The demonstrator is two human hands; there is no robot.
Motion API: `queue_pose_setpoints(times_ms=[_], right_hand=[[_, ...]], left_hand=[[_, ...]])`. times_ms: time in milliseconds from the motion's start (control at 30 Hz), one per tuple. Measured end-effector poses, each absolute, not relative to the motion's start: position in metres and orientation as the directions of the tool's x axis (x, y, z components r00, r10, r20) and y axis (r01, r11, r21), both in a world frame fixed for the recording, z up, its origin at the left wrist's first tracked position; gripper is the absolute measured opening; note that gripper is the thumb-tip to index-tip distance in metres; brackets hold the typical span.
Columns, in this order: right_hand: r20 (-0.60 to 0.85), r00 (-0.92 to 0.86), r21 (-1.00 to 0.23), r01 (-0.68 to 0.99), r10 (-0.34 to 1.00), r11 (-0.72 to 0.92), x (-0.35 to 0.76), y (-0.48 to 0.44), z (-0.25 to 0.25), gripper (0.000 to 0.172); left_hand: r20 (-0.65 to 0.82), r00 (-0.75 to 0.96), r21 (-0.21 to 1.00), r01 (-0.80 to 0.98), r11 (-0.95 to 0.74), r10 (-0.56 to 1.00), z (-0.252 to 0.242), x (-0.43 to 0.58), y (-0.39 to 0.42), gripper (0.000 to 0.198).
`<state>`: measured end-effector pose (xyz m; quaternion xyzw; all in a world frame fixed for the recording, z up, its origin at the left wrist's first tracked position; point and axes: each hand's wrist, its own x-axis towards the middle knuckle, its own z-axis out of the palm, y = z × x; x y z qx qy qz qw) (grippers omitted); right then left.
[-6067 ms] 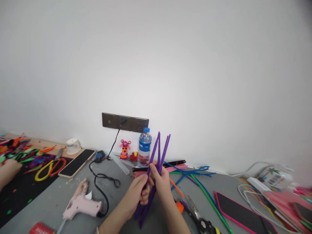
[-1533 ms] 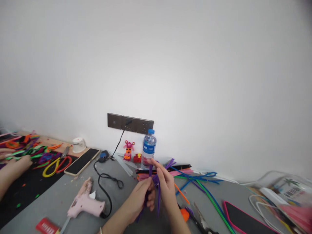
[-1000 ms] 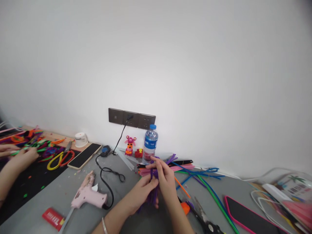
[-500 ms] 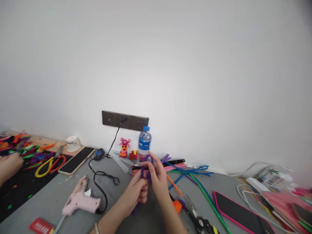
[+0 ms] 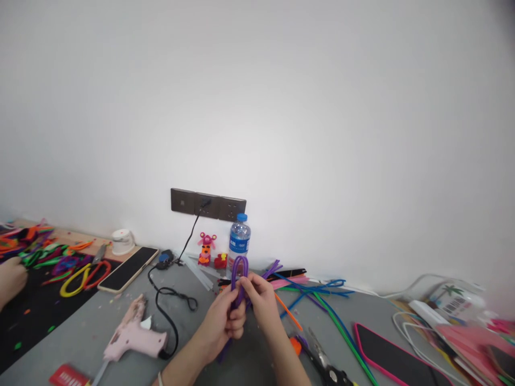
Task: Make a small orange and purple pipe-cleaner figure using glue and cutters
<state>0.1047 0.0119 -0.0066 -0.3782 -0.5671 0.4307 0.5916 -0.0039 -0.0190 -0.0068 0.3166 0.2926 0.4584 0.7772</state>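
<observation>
Purple pipe cleaners, bent into a narrow upright loop, stand up from between my hands. My left hand is closed around their lower part, and a purple tail comes out below the fist. The fingers of my right hand pinch the loop's right side just above the left thumb. A water bottle with a blue cap stands behind the loop. More pipe cleaners in blue, green, purple, pink and black lie on the grey table to the right of my hands.
A pink glue gun with a black cord lies left, near a phone and scissors. Pliers and a pink-edged phone lie right. A small pink-orange figure stands by the wall. Another person's hand is at far left.
The purple loop now stands taller and narrower above my left fist. My right fingers have come down from the loop's top to its side. The view has shifted slightly.
</observation>
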Motion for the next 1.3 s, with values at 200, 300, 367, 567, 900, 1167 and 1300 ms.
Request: queue_pose_setpoints(times_ms=[200, 300, 367, 567, 900, 1167, 1300], right_hand=[[0.328, 0.002, -0.942, -0.079, 0.945, 0.327, 0.106, 0.013, -0.006, 0.036], [0.322, 0.012, -0.943, -0.087, 0.947, 0.322, 0.105, 0.012, -0.004, 0.038], [0.308, 0.01, -0.947, -0.096, 0.951, 0.307, 0.105, 0.012, -0.005, 0.04], [0.26, 0.023, -0.957, -0.124, 0.965, 0.261, 0.106, 0.014, -0.01, 0.042], [0.261, 0.045, -0.956, -0.128, 0.964, 0.265, 0.107, 0.011, -0.005, 0.042], [0.293, 0.087, -0.945, -0.122, 0.952, 0.302, 0.111, 0.014, 0.0, 0.041], [0.298, 0.072, -0.943, -0.131, 0.952, 0.305, 0.11, 0.012, 0.002, 0.037]], left_hand=[[-0.106, 0.39, 0.826, -0.477, 0.299, 0.915, -0.004, -0.005, -0.023, 0.044], [-0.106, 0.391, 0.824, -0.48, 0.301, 0.914, -0.003, -0.005, -0.024, 0.042], [-0.107, 0.379, 0.831, -0.474, 0.293, 0.919, -0.003, -0.004, -0.025, 0.042], [-0.104, 0.343, 0.854, -0.45, 0.26, 0.934, -0.004, -0.003, -0.025, 0.04], [-0.103, 0.394, 0.868, -0.413, 0.276, 0.913, -0.003, -0.007, -0.023, 0.035], [-0.126, 0.436, 0.873, -0.379, 0.308, 0.891, -0.004, -0.004, -0.026, 0.035], [-0.127, 0.459, 0.873, -0.368, 0.319, 0.879, -0.005, -0.004, -0.028, 0.034]])
